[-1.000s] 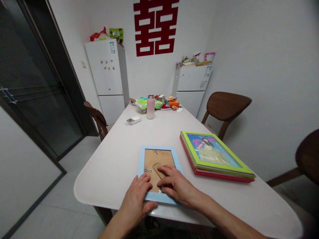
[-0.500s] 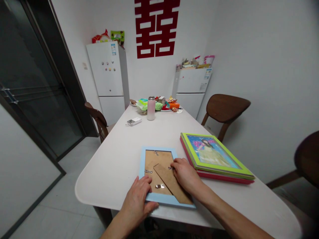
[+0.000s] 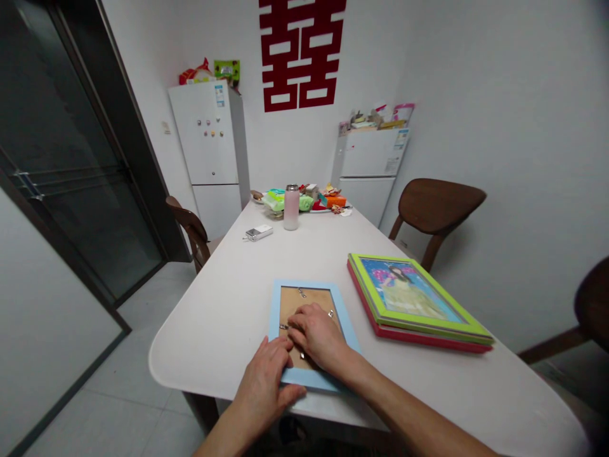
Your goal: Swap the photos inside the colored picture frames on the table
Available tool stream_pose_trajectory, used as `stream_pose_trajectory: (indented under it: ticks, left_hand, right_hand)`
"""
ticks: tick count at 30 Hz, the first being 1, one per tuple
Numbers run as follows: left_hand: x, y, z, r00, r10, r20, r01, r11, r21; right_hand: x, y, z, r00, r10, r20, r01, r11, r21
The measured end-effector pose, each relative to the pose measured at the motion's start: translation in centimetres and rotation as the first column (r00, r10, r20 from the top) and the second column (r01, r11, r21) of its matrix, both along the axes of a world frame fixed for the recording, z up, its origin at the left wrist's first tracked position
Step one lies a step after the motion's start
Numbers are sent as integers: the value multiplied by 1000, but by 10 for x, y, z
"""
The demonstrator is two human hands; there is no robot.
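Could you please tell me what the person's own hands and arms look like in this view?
The left hand and the right hand are bare, with no gloves, rings or watch visible. The forearms are uncovered too, with no sleeve showing.

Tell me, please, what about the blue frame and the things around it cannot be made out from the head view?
Head view:
- The right hand covers the middle of the cardboard backing, so the number of metal clips cannot be told.
- The left hand hides the near left corner of the blue frame.
- The frame's front faces the table, out of view.
- The small packets at the far end are too small to name.
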State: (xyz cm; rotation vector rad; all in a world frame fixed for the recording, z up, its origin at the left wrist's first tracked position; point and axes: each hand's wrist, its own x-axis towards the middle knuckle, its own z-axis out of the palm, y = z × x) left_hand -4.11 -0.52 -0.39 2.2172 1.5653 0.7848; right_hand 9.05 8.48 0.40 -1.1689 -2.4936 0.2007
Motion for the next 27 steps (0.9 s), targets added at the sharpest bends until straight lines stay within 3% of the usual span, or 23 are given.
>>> stream_pose_trajectory:
  ticks: [6, 15, 19, 23, 27]
  left_hand:
    - [0, 0, -1, 1000, -4, 5, 4, 1000, 12]
    - [-1, 2, -4, 1000, 13, 15, -13, 1000, -2]
    - [1, 5, -6, 999, 9, 35, -10, 1000, 18]
    - [1, 5, -8, 999, 10, 40, -10, 1000, 16]
    - [1, 4, -7, 999, 2, 48, -3, 1000, 18]
  right_hand:
    - [-25, 8, -5, 996, -81, 26, 80, 997, 17]
    - [-5, 55, -12, 943, -329, 42, 328, 944, 25]
    - [-8, 66, -16, 928, -370, 45, 370, 929, -3]
    - [-3, 55, -6, 942, -334, 33, 335, 942, -21]
    - [20, 20, 9, 974, -225, 8, 226, 974, -28]
